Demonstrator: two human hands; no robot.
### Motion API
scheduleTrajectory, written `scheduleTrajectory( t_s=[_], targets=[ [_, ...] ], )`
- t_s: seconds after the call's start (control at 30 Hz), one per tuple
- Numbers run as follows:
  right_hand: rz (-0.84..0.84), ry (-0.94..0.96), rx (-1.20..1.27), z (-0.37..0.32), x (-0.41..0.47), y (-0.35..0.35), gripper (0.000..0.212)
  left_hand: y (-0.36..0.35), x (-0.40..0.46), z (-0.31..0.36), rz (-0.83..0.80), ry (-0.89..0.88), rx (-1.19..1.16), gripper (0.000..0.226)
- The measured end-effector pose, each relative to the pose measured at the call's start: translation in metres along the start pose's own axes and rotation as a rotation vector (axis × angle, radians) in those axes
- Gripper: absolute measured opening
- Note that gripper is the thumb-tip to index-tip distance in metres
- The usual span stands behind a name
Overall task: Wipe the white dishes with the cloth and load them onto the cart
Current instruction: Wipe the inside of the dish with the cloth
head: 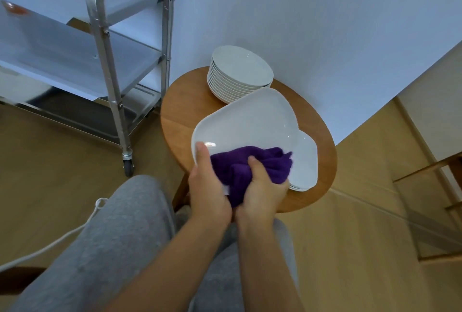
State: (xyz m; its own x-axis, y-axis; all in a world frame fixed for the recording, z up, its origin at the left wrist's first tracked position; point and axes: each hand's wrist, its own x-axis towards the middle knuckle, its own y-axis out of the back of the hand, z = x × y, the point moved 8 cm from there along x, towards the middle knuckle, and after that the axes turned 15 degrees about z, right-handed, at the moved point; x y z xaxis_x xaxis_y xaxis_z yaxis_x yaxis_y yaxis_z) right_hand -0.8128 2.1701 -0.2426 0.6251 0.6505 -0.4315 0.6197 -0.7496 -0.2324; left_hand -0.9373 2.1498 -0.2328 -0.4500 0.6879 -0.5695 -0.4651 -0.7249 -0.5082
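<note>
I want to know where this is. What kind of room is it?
Probably a dining or kitchen service room: a stack of white plates on a round wooden table, beside a metal cart on wheels.

left hand (pixel 208 186) gripping, thumb up, right hand (pixel 262 186) clenched

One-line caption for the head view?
Left hand holds a white platter while right hand wipes it with a purple cloth.

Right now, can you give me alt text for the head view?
The left hand holds a large white dish while the right hand wipes it with a purple cloth over a round wooden table. A stack of white plates sits behind; a metal cart stands left.
</note>
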Motion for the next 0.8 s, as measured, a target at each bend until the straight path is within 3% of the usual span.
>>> scheduleTrajectory(
  t_s=[0.13, 0.17, 0.27, 0.33, 0.43, 0.63, 0.73, 0.8],
  targets=[
    [0.003, -0.028, -0.116, 0.002, 0.006, 0.007, 0.068, 0.0, 0.008, 0.0, -0.065, -0.086, 0.243, 0.014],
    [-0.008, 0.041, -0.171, -0.011, 0.011, 0.01, 0.067, 0.003, 0.013, 0.003, -0.091, -0.088, 0.284, 0.012],
    [-0.16, 0.299, -0.383, -0.052, 0.015, 0.008, 0.061, 0.002, 0.024, 0.014, -0.29, 0.004, 0.274, 0.041],
    [-0.274, 0.375, -0.498, -0.063, 0.008, 0.0, 0.057, -0.003, 0.026, 0.016, -0.384, 0.034, 0.331, 0.036],
    [-0.332, 0.412, -0.564, -0.067, 0.0, -0.006, 0.06, 0.002, 0.037, 0.014, -0.218, 0.039, 0.342, 0.014],
    [-0.173, 0.274, -0.314, -0.039, -0.01, 0.002, 0.073, -0.005, 0.031, 0.009, 0.018, 0.12, 0.087, 0.02],
    [-0.1, 0.184, -0.193, -0.028, -0.008, 0.008, 0.078, -0.012, 0.016, -0.005, 0.007, 0.17, 0.087, 0.026],
    [-0.112, 0.137, -0.198, -0.036, 0.002, 0.011, 0.071, -0.017, 0.008, -0.007, -0.115, 0.201, 0.078, 0.038]
  ],
)
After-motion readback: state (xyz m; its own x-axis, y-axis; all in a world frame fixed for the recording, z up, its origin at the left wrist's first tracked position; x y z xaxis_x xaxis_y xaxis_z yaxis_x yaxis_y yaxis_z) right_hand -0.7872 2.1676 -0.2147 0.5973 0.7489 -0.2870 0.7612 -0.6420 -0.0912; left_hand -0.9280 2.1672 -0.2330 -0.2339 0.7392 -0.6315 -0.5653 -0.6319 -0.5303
